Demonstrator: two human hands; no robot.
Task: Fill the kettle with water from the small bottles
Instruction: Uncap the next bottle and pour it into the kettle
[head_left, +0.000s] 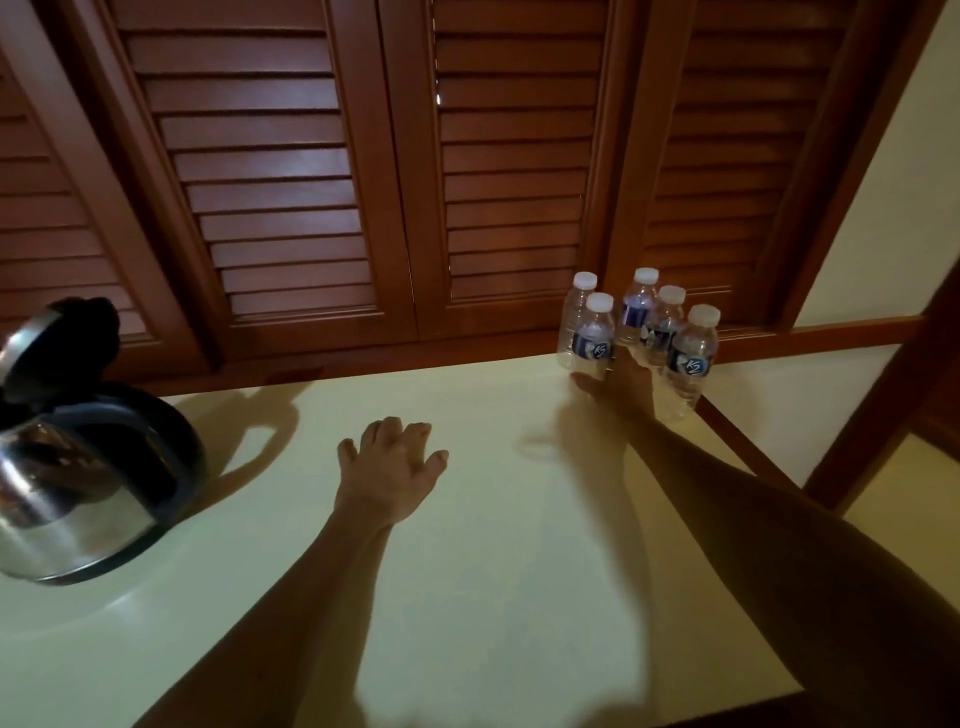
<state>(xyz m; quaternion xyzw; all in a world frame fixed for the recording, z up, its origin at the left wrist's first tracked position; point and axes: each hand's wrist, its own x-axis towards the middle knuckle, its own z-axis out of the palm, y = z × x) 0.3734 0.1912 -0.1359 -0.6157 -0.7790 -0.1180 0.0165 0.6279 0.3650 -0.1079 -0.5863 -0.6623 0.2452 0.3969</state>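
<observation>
We are reaching the right hand (621, 382) among five small bottles (592, 335) at the tabletop's (467, 519) far right corner; whether its grip is closing on one is hidden. The left hand (387, 467) is resting flat, fingers relaxed. We are expecting light, thin, crushable plastic, best held mid-body. The kettle (88, 467), lid up, is standing at the left edge, partly cropped.

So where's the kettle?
In the head view, the kettle sits at the far left of the table, lid up, left of the left hand and far from the bottles.
</observation>
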